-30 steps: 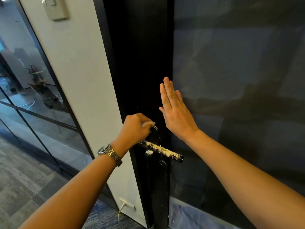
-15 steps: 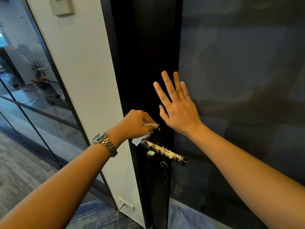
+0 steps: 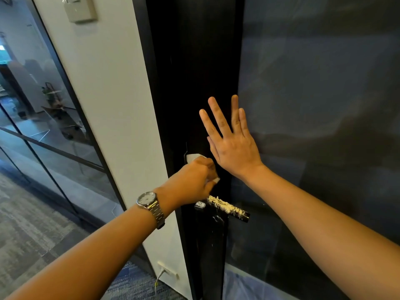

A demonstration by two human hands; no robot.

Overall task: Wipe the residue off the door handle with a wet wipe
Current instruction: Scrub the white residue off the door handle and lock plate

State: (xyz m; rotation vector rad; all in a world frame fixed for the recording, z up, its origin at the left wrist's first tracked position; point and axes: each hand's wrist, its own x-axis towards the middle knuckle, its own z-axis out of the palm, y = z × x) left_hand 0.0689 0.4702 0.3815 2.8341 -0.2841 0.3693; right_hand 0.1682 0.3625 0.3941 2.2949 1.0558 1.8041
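A black lever door handle (image 3: 229,208) sticks out of the dark door frame, coated along its top with pale yellow crumbly residue. My left hand (image 3: 192,182), with a steel watch on the wrist, grips a white wet wipe (image 3: 193,158) against the frame just above the handle's inner end; bits of the wipe show above and below the fingers. My right hand (image 3: 231,141) lies flat on the door with fingers spread, above and to the right of the handle.
The door has a black stile (image 3: 194,83) and a dark glass panel (image 3: 324,105). A white wall strip (image 3: 108,105) with a switch plate (image 3: 79,9) stands on the left, a low outlet (image 3: 167,271) with a cable near the floor. Glass partitions (image 3: 32,105) and grey carpet lie further left.
My left hand has risen from the handle's base to just above it, with the wipe. My right hand has spread its fingers on the door. The residue on the handle looks unchanged.
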